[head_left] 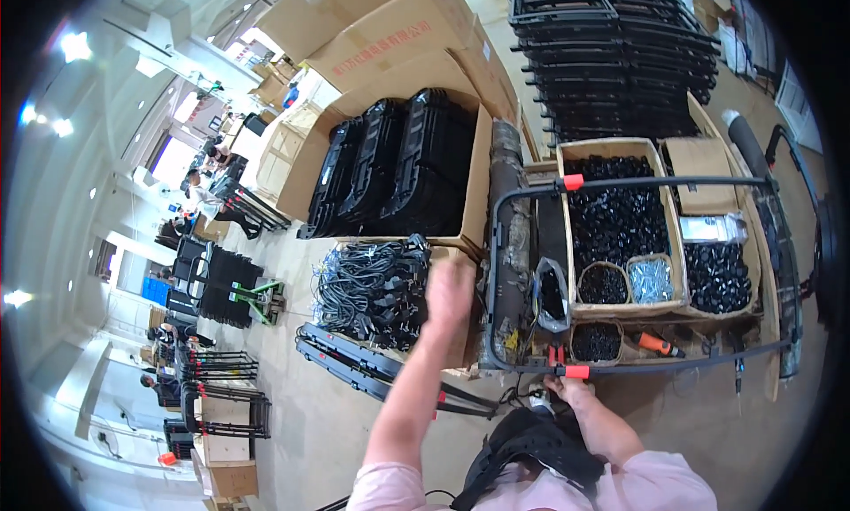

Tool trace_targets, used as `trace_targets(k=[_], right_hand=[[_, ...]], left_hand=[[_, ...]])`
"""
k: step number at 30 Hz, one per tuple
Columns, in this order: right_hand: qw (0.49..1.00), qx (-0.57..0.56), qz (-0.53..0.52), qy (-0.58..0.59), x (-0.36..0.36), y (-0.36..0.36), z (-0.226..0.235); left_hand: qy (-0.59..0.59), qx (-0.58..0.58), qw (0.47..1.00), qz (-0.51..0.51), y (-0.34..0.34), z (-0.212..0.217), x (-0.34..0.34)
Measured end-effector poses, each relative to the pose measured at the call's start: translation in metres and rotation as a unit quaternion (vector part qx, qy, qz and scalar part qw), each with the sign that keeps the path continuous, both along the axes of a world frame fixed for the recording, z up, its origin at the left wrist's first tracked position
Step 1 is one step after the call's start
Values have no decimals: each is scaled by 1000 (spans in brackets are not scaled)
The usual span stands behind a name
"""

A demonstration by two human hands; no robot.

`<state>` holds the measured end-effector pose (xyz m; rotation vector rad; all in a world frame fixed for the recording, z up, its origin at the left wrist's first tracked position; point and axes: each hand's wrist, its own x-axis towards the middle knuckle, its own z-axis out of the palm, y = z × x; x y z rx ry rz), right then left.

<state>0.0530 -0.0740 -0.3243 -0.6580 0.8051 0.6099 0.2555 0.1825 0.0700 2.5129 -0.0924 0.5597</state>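
Observation:
My left hand (450,294) is raised and blurred, fingers apart, over the right edge of a cardboard box of bundled black cables (372,290). It holds nothing that I can see. My right hand (567,389) is low by my body, curled on the near bar of a black tube frame (620,183), just below an orange clip (575,371). A second orange clip (573,181) sits on the frame's far bar. A black moulded part (531,445) rests against my chest.
Under the frame, cardboard trays hold small black parts (615,214), a tub of silver screws (651,279) and an orange-handled tool (657,343). Black cases fill a large box (398,170). Stacked black frames (620,59) stand behind. Other people work at far left (190,201).

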Motion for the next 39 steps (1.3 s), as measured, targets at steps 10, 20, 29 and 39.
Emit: trace_targets(k=[10,20,29,39], right_hand=[[979,-174,100,-34,-49,-101,105],[833,-459,103,292,-239,-265,84],[815,-442,349,-138,-137,-191,200],[639,-497,402,-427,85,-43,471]], left_hand=[[-37,254,901,351,259,96,142],[92,203,899,378,412,67,176],[-190,161,918,309,399,83,191],[-203,-320,897,226,256,194,109]])
